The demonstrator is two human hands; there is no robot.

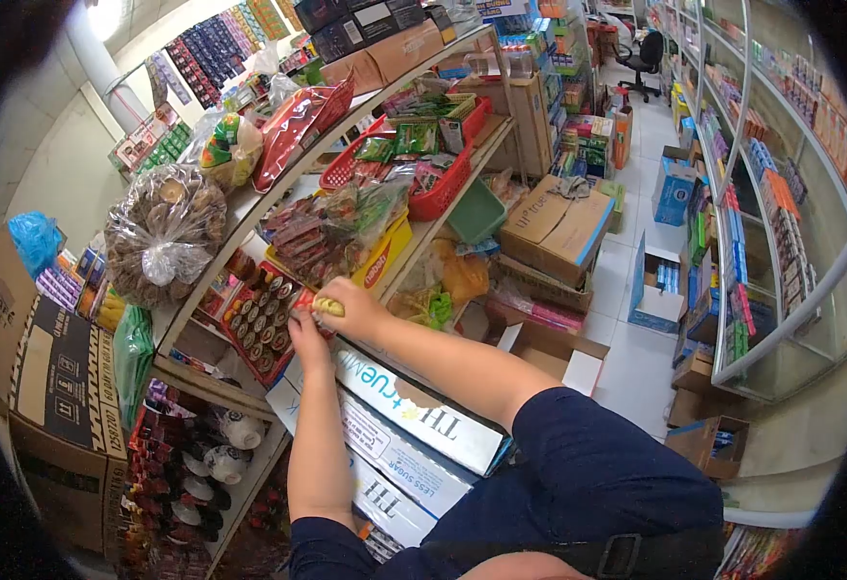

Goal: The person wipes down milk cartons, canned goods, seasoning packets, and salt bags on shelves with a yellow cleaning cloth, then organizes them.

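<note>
Both hands meet at the middle shelf of a store rack. My right hand (pixel 351 307) is closed around a small red-and-yellow item (pixel 328 306) whose kind I cannot make out. Close beside it, my left hand (pixel 309 333) has its fingers pinched at the red end of that item. Just left of the hands sits a red tray (pixel 240 350) of several small round-topped containers (pixel 267 327). Behind them lie plastic-wrapped packets (pixel 312 237) and a yellow box (pixel 387 256). Below my forearms are white and blue milk cartons (pixel 414 411).
A red basket (pixel 443 198) of green packets stands farther along the shelf. On the left are a clear bag of dried brown goods (pixel 164 227) and a large cardboard box (pixel 66 396). Cardboard boxes (pixel 557 227) line the tiled aisle (pixel 626 319), opposite a glass display case (pixel 790 222).
</note>
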